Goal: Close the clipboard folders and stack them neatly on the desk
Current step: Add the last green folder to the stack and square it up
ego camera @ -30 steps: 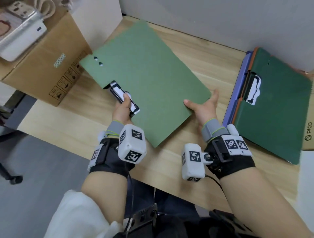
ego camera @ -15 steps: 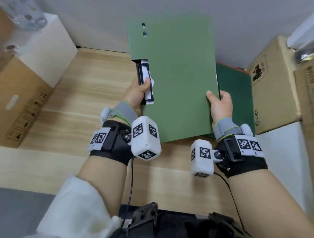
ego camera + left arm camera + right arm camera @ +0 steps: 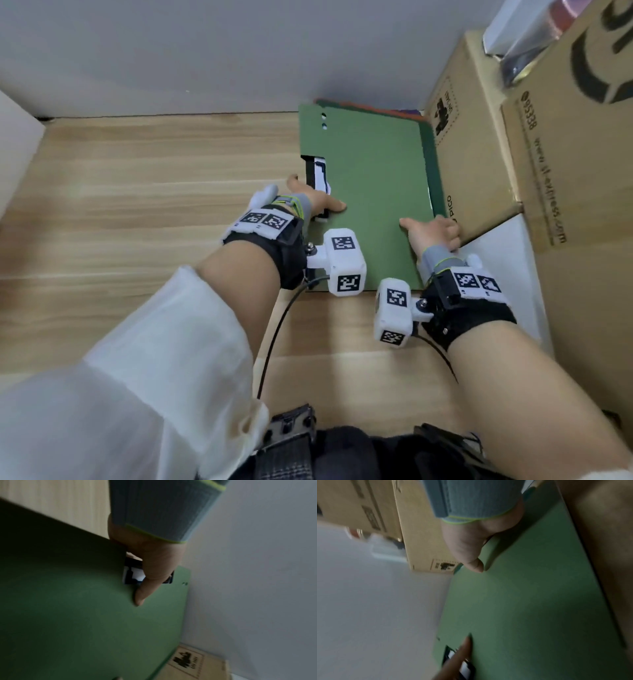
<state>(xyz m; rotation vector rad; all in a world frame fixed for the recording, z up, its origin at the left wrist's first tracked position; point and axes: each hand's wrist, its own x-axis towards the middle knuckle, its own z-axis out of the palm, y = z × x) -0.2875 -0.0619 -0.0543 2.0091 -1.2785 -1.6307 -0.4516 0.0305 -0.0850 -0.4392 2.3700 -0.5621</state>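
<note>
A closed light green clipboard folder (image 3: 370, 192) lies flat over a darker green folder (image 3: 432, 164) at the desk's back right. Orange and purple edges (image 3: 376, 109) of the stack peek out behind it. My left hand (image 3: 315, 200) grips its left edge beside the black-and-white clip (image 3: 318, 174), thumb on the cover and fingers underneath. In the left wrist view the thumb (image 3: 150, 563) crosses the clip (image 3: 132, 574). My right hand (image 3: 431, 229) grips the right edge, thumb on top (image 3: 471, 545). Whether the folder rests fully on the stack I cannot tell.
Cardboard boxes (image 3: 472, 154) (image 3: 575, 171) stand tight against the stack's right side. A grey wall runs behind. A white box (image 3: 13, 137) sits at the far left. The bare wooden desk (image 3: 154, 205) stretches left of the folders.
Both hands carried the light green folder to the right, from upright before the wall down flat over the dark green folder by the boxes. The grip stayed the same.
</note>
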